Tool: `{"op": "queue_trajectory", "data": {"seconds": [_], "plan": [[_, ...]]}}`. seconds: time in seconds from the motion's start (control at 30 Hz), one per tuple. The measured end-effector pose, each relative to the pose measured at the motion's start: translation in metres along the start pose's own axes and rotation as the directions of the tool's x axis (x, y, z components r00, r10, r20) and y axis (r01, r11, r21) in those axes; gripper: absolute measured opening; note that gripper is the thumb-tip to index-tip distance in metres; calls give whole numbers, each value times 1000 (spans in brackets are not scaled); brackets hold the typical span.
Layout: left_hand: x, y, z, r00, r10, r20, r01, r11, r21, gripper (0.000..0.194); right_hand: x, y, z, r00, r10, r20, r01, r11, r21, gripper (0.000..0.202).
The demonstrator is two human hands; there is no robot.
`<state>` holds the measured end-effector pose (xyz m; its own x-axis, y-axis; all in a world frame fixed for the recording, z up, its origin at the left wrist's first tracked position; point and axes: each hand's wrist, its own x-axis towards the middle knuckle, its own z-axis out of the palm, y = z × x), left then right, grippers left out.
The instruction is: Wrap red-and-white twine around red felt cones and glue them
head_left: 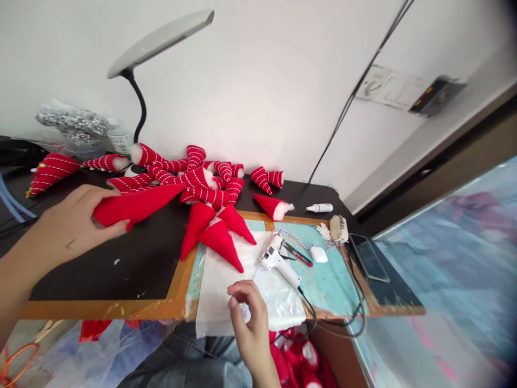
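Observation:
My left hand [86, 215] is wrapped round the wide end of a plain red felt cone [139, 205], held above the dark table with its tip pointing right. My right hand [248, 310] hovers over the table's front edge, thumb and forefinger curved with a gap between them and nothing in it. Several plain red cones [220, 243] lie on a white sheet [214, 302] and beside it. A white glue gun [278, 261] rests to their right, next to red-handled pliers [299, 253]. Striped red cones [202, 178] are piled at the back.
A desk lamp [161, 43] leans over the back left. A phone [368, 257], a small white case [319, 254], a patterned pouch [338, 229] and a white tube [320, 208] lie at the right. The glue gun's cable [313, 312] hangs over the front edge.

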<state>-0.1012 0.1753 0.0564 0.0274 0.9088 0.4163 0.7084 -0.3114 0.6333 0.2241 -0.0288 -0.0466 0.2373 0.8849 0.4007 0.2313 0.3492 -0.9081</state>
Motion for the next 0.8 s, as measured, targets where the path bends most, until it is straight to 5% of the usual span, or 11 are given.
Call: {"op": "queue_trajectory", "data": {"seconds": [0.07, 0.1, 0.17, 0.3, 0.47, 0.53, 0.63, 0.8], "plan": [[-38, 13, 5, 982, -171, 81, 181, 973, -146, 65, 6, -6, 13, 996, 36, 79, -38, 999, 29, 17], [-58, 20, 14, 940, -292, 178, 336, 888, -314, 69, 9, -10, 22, 991, 50, 126, -56, 997, 44, 25], [-95, 37, 36, 816, -456, 356, 575, 573, -584, 76, 17, -17, 40, 975, 55, 216, -72, 995, 73, 52], [-140, 71, 73, 674, -501, 543, 686, 153, -711, 60, 26, -20, 69, 963, -39, 267, 12, 995, 103, 92], [-153, 85, 88, 507, -476, 719, 753, -161, -638, 41, 20, -18, 68, 973, -103, 208, 124, 988, -92, 123], [-157, 83, 92, 483, -466, 742, 759, -200, -620, 37, 18, -17, 60, 960, -139, 243, 176, 975, -137, 122], [-161, 76, 98, 480, -376, 793, 796, -194, -573, 39, 20, -16, 51, 964, -146, 222, 186, 967, -174, 91], [-157, 64, 97, 590, -264, 763, 755, -154, -637, 57, 27, -19, 49, 972, -198, 125, 208, 976, -66, 50]]}}
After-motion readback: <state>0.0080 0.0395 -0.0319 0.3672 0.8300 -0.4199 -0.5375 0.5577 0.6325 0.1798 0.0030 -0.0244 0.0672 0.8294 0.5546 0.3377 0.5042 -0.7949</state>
